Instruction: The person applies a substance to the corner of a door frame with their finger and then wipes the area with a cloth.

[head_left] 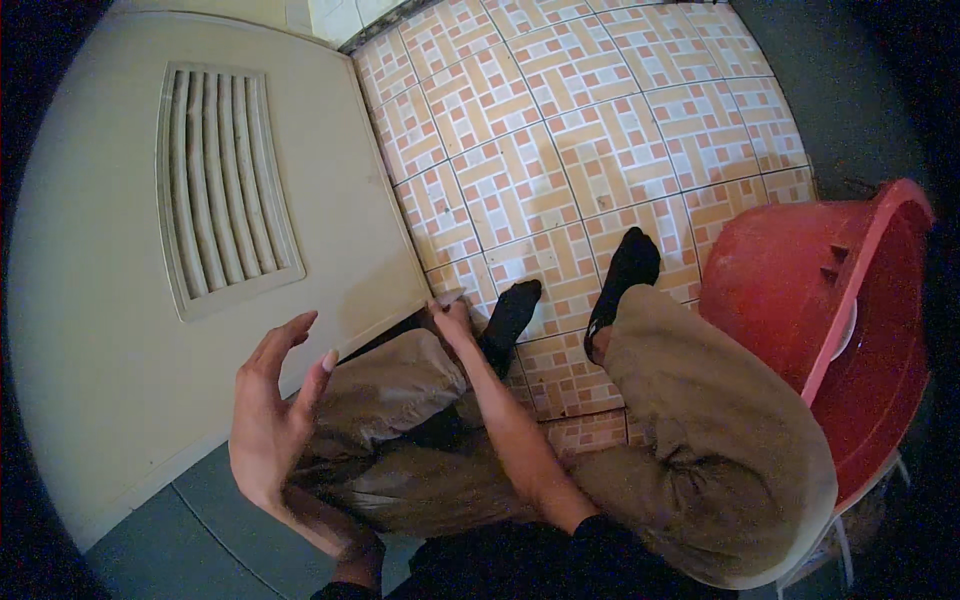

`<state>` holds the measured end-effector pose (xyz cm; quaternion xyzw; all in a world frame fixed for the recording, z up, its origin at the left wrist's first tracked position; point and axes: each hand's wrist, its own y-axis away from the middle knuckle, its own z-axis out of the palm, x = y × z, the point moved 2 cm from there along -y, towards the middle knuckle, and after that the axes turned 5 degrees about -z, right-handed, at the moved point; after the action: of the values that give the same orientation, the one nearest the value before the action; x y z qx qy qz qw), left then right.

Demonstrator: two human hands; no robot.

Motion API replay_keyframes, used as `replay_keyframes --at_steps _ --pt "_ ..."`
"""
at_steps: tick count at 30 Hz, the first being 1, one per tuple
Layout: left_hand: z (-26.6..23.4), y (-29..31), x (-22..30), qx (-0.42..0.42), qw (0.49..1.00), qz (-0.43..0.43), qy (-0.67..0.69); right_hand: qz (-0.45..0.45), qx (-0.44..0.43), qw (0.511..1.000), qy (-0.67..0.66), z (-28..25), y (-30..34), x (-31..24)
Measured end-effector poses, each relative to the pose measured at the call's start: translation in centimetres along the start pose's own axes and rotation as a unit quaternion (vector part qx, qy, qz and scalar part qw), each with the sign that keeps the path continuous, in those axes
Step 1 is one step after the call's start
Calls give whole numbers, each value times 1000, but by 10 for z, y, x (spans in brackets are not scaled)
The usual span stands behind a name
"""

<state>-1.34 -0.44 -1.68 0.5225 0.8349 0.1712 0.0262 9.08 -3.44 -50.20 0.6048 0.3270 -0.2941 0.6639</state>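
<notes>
Reaching low, the right hand [452, 318] grips the bottom corner of the cream door [110, 300] between its fingers, as if to steady it. The left hand [268, 420] hovers just beside the door's edge, fingers spread and empty. A red bucket [800, 290] lies tipped nearby.

Khaki trousers [700, 420], black socks [628, 262], dark sleeves [590, 550]
</notes>
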Motion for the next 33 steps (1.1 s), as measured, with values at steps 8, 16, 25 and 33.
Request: replay_keyframes --at_steps 8,16,25,33 --pt "1 0 4 16 1000 11 3 74 -41 996 33 4 -10 23" --pt "0 -5 10 -9 1000 22 13 -43 101 983 149 -12 -28 30" --pt "-4 2 -3 -1 1000 14 5 -120 -231 907 331 -53 -17 -85" --pt "-3 -3 4 -11 1000 23 2 -152 -185 924 298 -43 -24 -47"
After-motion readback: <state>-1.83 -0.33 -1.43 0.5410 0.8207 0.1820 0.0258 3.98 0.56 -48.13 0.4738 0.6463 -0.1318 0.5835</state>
